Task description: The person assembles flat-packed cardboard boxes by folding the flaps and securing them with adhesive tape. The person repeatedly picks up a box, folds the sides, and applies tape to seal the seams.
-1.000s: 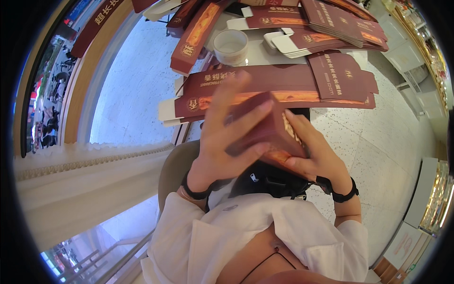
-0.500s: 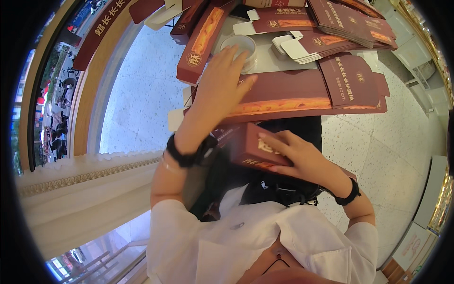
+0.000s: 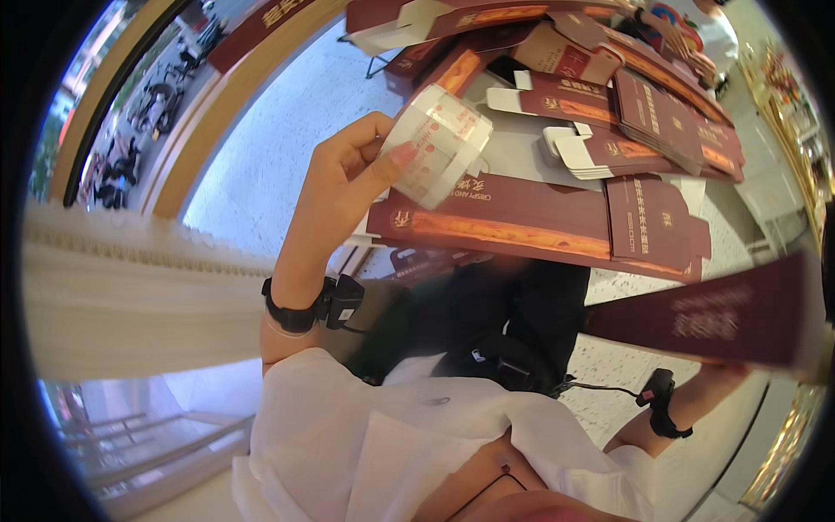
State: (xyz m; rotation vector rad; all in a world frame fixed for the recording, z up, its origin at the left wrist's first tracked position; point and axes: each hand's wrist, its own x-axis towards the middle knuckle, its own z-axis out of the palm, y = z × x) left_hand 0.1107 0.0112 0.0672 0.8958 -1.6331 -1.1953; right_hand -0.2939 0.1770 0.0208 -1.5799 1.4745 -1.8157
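Note:
My left hand (image 3: pixel 352 170) is raised over the table's near left side, its thumb and fingers closed around a wide roll of clear tape (image 3: pixel 442 139) with small reddish print. At the far right, my right hand (image 3: pixel 718 381) grips a long maroon carton (image 3: pixel 713 315) from below. The box hides most of that hand's fingers, and its outer end is blurred. Below the tape roll, a long flat maroon carton (image 3: pixel 504 213) with an orange pastry picture lies along the table's near edge. A smaller folded carton (image 3: pixel 651 217) rests on its right end.
Several flat maroon cartons (image 3: pixel 661 117) are stacked toward the back right. A dark phone (image 3: pixel 502 70) lies near an upright cream-and-red box (image 3: pixel 561 56). Another person's hands (image 3: pixel 674 39) show at the far right. A curtain (image 3: pixel 148 296) hangs at my left.
My left hand has lifted the tape roll off the table. My right hand has swung the maroon carton from my lap out to the far right.

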